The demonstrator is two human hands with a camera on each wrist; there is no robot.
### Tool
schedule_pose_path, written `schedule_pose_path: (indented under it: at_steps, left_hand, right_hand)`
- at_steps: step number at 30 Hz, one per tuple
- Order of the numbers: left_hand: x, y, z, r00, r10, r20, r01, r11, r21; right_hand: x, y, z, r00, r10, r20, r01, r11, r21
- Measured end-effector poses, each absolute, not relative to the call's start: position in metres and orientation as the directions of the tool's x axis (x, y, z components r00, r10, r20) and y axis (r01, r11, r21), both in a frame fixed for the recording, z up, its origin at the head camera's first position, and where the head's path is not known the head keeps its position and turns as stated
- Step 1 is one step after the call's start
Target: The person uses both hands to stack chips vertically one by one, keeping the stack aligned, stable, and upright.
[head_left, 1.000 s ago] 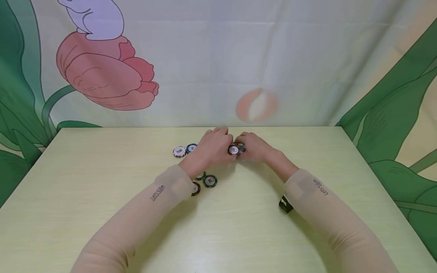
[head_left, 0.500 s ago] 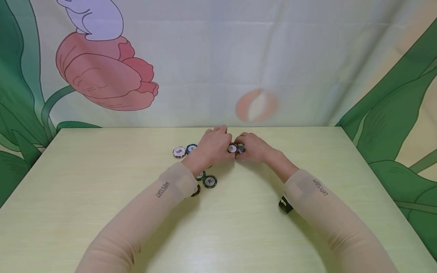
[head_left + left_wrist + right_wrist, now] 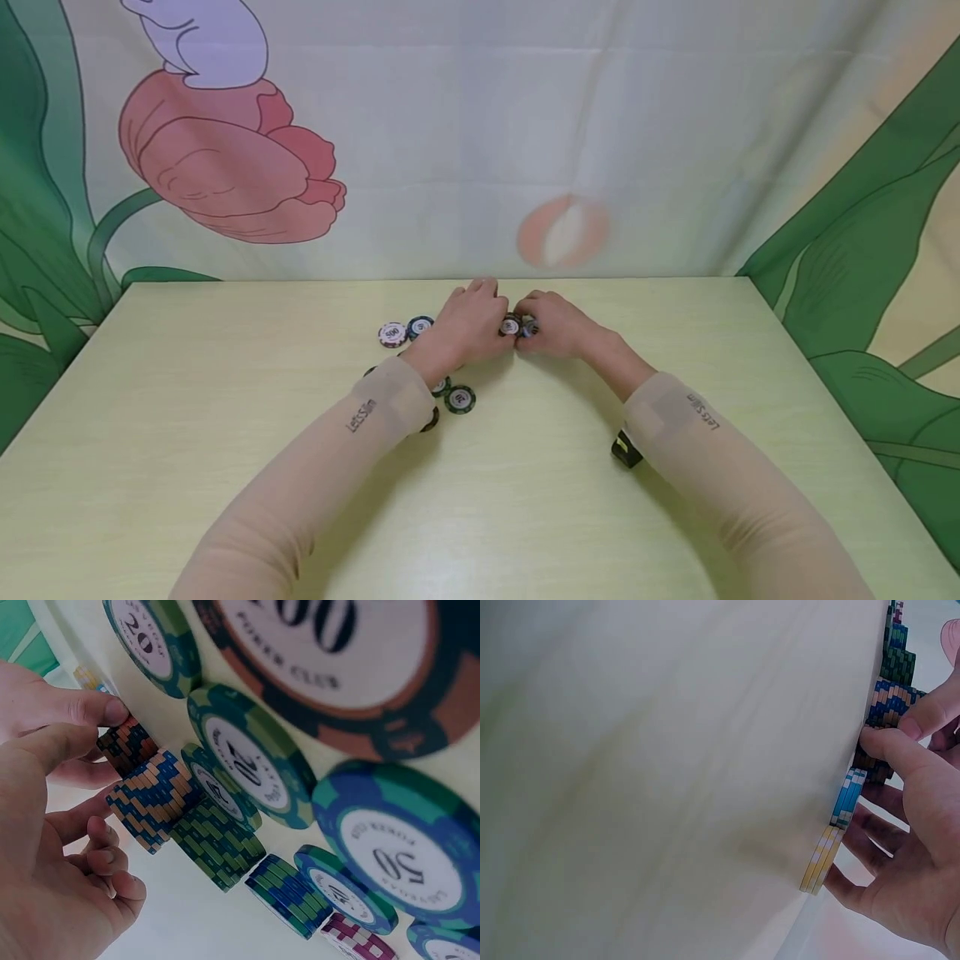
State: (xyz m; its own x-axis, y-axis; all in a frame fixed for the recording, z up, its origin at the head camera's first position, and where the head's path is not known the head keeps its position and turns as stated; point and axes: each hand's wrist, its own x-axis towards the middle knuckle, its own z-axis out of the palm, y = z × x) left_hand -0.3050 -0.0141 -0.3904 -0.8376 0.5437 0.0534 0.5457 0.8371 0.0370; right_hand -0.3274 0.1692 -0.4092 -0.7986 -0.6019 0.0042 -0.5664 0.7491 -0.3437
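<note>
Both hands meet near the table's far edge over a row of poker chip stacks. In the left wrist view, my left hand [image 3: 60, 855] holds an orange-and-blue poker chip stack [image 3: 154, 799] between thumb and index finger, its other fingers curled. Right beside it, my right hand [image 3: 922, 840] pinches a dark, orange-marked poker chip stack [image 3: 871, 766]. A light-blue stack [image 3: 847, 799] and a yellow stack [image 3: 821, 859] stand by the right hand's lower fingers. Green stacks [image 3: 217, 844] and blue-green stacks [image 3: 289, 896] continue the row beyond the left hand.
Loose chips lie about the left forearm: a white 500 chip [image 3: 392, 335], a blue chip [image 3: 421, 327] and a green chip [image 3: 460, 399]. The left sleeve covers others. A small black object [image 3: 626, 450] sits by the right sleeve. A printed curtain [image 3: 420, 167] hangs behind the table.
The left forearm has shifted slightly right, uncovering a chip's edge left of the sleeve. Both hands stay at the stacks, and the right arm hardly moves.
</note>
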Motion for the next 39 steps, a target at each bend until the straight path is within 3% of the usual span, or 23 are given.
schedule_pose_path:
  at_steps: [23,31,39]
  left_hand:
    - [-0.3067,-0.0159,-0.3891,-0.84,0.542,0.036,0.543,0.837,0.07]
    - [-0.3041,-0.0164,-0.3885,-0.831,0.555,0.041,0.556,0.831,0.014]
    - [-0.2973,-0.0219,-0.3814,-0.826,0.56,0.059,0.563,0.825,0.056]
  right_hand:
    - [-0.3261,0.1692,-0.4094,-0.802,-0.598,0.008,-0.565,0.753,-0.339]
    - [-0.325,0.1682,-0.4086,-0.8,-0.599,0.004,-0.567,0.756,-0.328]
    - [-0.3262,0.1685,-0.4099,-0.801,-0.598,-0.001,-0.567,0.76,-0.319]
